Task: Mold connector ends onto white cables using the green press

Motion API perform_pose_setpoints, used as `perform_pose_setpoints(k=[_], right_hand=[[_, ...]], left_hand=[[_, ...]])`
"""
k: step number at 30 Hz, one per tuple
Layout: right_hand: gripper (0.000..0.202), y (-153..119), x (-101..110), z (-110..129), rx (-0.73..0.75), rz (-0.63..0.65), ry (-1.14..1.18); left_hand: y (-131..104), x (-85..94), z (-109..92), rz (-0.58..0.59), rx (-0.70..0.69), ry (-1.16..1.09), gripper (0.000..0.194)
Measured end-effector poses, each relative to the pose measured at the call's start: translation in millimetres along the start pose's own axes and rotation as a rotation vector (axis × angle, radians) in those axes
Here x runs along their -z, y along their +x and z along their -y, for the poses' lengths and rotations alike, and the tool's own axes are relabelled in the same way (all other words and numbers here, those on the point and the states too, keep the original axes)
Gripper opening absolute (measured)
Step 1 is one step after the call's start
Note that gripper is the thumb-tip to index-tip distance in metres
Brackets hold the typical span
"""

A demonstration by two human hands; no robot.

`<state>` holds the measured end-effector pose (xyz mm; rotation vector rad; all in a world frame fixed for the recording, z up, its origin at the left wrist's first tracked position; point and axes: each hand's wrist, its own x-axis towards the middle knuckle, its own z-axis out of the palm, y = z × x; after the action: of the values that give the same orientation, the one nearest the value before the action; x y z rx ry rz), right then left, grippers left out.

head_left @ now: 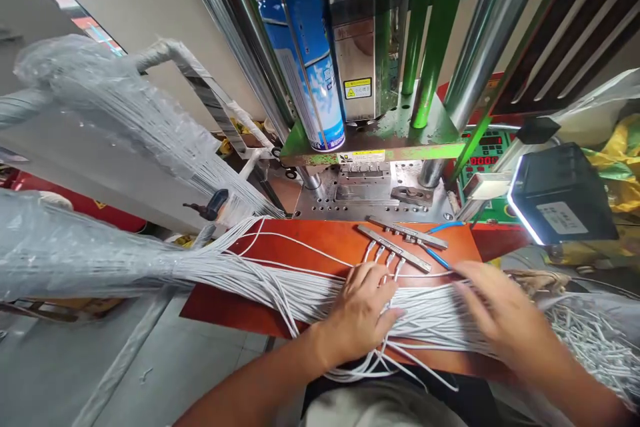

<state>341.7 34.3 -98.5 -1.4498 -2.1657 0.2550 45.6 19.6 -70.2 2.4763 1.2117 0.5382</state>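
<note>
Left hand (364, 307) lies over a bundle of white cables (433, 320), fingers bent, thumb apart from the forefinger; cannot tell whether it grips any strand. Right hand (493, 300) is blurred, at the right part of the bundle, thumb and forefinger slightly parted, fingertips near a single white strand; hold not certain. Bundle runs crosswise on the bench (325, 230), which has an orange-red top. Just beyond the left hand: a slotted metal bar (395, 249), lying aslant, four white cables attached along its near side. Behind it, a second metal piece (430, 239), with blue parts near its right end. Farther back: press bed (325, 203), green plate (435, 137) above it, blue spray can (305, 67) tilted at the plate. Left: plastic-wrapped cable bundle (90, 247). Right: lamp (565, 197), lit; below it, short white pieces (595, 347) in clear plastic.
</note>
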Motion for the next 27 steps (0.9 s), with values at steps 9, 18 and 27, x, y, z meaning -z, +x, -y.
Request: perform_pose_setpoints(k=[9, 18, 27], right_hand=[[0.023, 51.2, -68.6, 37.1, 0.027, 0.021, -0.079], [0.020, 45.0, -66.5, 36.4, 0.012, 0.011, 0.102], [0.017, 59.6, -46.8, 23.5, -0.029, -0.119, 0.281]], left_hand=[[47.2, -27.8, 2.8, -0.137, 0.224, 0.262, 0.017], [68.6, -29.1, 1.5, -0.111, 0.136, 0.273, 0.015], [16.5, 1.8, -8.2, -0.085, -0.068, 0.233, 0.034]])
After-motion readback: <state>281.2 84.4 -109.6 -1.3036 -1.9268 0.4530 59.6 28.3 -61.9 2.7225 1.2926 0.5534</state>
